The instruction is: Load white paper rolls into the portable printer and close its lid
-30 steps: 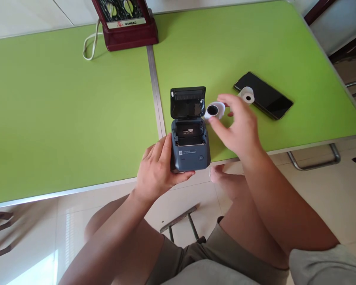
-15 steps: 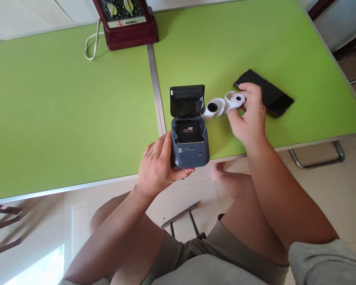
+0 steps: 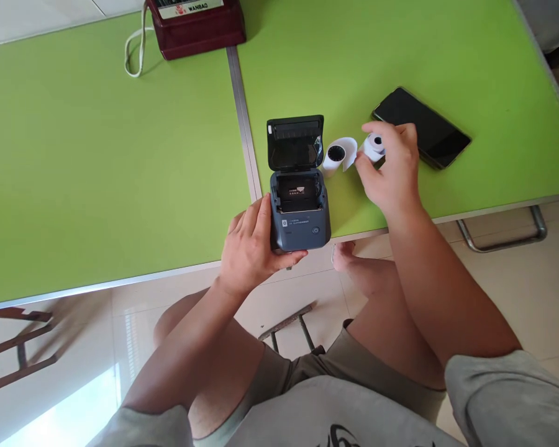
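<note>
Left grip (image 3: 248, 243) clamped on printer (image 3: 300, 233) | right grip (image 3: 395, 166) on white roll (image 3: 369, 151) | second roll (image 3: 330, 166) between | phone (image 3: 428, 124) beyond

Left hand (image 3: 246, 249) held back-up, fingers (image 3: 262, 217) aligned forward, thumb (image 3: 291, 258) stretched rightward. Right hand (image 3: 395, 169) curled, index finger (image 3: 382, 129) and thumb (image 3: 367, 172) parted. Both forearms (image 3: 431, 264) extended forward.

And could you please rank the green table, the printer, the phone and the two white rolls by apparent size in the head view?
1. Green table
2. Printer, lid open
3. Phone
4. Roll by the printer and roll at the right hand: not ranked, as the right hand partly hides the second.
</note>
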### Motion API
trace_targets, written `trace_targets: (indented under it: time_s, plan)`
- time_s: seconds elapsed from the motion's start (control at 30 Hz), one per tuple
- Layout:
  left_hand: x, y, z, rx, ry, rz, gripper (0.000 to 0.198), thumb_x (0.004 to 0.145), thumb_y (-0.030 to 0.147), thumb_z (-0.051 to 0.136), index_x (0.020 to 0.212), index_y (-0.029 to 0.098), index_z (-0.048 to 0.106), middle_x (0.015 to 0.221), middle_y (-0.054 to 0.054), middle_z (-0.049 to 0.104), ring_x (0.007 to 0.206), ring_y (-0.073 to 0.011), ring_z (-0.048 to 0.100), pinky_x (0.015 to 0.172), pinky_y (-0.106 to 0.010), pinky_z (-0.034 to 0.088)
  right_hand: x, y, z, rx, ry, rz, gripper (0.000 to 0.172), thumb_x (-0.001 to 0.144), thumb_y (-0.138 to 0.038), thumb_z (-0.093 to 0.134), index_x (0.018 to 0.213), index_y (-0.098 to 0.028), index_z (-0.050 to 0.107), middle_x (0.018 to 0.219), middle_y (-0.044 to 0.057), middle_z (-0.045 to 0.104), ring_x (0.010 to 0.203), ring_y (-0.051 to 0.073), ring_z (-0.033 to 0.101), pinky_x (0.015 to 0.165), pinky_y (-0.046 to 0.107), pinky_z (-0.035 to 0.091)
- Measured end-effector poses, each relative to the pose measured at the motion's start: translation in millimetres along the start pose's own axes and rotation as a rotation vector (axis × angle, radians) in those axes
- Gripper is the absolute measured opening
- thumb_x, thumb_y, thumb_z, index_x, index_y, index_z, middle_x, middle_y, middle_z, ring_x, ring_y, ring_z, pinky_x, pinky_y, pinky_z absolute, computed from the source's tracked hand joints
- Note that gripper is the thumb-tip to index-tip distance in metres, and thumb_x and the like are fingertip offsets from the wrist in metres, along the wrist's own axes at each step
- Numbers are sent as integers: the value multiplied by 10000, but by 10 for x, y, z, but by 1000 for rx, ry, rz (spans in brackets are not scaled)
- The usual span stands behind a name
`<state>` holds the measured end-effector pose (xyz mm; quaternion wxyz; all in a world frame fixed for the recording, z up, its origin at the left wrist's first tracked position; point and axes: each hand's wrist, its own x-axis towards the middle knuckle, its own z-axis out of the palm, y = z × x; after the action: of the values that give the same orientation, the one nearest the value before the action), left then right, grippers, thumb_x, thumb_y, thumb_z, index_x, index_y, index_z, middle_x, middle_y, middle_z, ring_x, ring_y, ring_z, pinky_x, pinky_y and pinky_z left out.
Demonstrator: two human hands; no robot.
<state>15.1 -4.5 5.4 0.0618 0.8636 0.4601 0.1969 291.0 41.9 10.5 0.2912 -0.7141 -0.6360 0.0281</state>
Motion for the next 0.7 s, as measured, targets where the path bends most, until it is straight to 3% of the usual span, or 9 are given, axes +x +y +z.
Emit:
trace_targets:
  time_s: [0.13, 0.33, 0.43, 0.6, 0.7]
  plan:
    - [4, -6, 2, -12, -23, -10, 1156, 781, 932, 385, 1478, 9, 407, 1330, -275, 606, 1162, -362, 639, 960, -467, 509, 3, 2, -23, -29, -22, 11, 531, 826, -185, 536, 1349, -267, 496, 1230, 132, 589, 1157, 282, 605, 994, 462, 508]
    - [19, 5, -5, -20, -36, -6, 1181, 778, 941, 365, 1470, -14, 415, 1319, -281, 608, 1187, -368, 628, 987, -484, 504, -2, -54, -12, -26, -58, 52, 353, 849, -243, 580, 1201, -237, 549, 1230, 133, 550, 1148, 267, 590, 987, 441, 496]
    - [31, 13, -12, 1, -18, 3, 1183, 791, 935, 343, 1436, -50, 449, 1291, -290, 621, 1173, -370, 639, 971, -480, 513, 8, -69, -2, 35, -54, 102, 356, 837, -215, 609, 1187, -250, 552, 1217, 125, 558, 1136, 261, 582, 1000, 431, 485]
    - [33, 9, 8, 12, 3, 7, 1187, 780, 946, 341, 1442, -32, 448, 1289, -284, 622, 1151, -362, 646, 962, -470, 512, 55, -80, -67, 251, 57, 118, 498, 824, -123, 609, 1274, -259, 444, 1264, 110, 578, 1135, 202, 575, 955, 349, 509]
    - [24, 4, 21, -4, -30, -17, 1181, 770, 954, 345, 1478, 11, 411, 1327, -270, 605, 1187, -359, 624, 992, -474, 498, 38, -269, -209, 386, 118, 62, 498, 863, -100, 546, 1311, -239, 378, 1221, 102, 605, 1073, 166, 635, 892, 299, 553]
